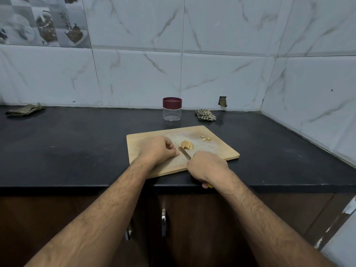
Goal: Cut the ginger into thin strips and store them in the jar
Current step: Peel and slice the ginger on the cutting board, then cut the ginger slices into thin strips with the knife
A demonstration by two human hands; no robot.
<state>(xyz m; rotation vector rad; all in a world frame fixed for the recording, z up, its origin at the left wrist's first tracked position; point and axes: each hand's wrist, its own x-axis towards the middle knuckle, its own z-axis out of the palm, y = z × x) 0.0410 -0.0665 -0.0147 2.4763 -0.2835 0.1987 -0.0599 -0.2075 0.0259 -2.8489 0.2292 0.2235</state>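
Your two bare arms reach out from the bottom of the view, over the brown cupboard doors (pixel 192 228) and the front edge of the black counter (pixel 67 151). Your right hand (pixel 207 167) is closed tight around the yellow handle of the knife (pixel 185 153), and a bit of yellow pokes out under your wrist. The blade points up and to the left, lying low over the wooden cutting board (pixel 217 149). Your left hand (pixel 159 149) rests on the board just left of the blade, with its fingers curled in and the thumb tip right beside the metal. You cannot tell if a small bit of ginger is tucked under those fingers. A thin strip (pixel 175 145) lies just past your left fingers. The pile of ginger slices (pixel 187 145) sits on the board just right of the blade tip. A few small scraps (pixel 206 139) lie farther back, near the board's far right corner. Behind the board, the clear jar (pixel 172 109) stands upright near the wall, with its dark red lid on. A crumpled cloth (pixel 205 115) lies to its right, and another cloth (pixel 25 109) lies far off to the left. White tiles (pixel 221 54) cover the wall.
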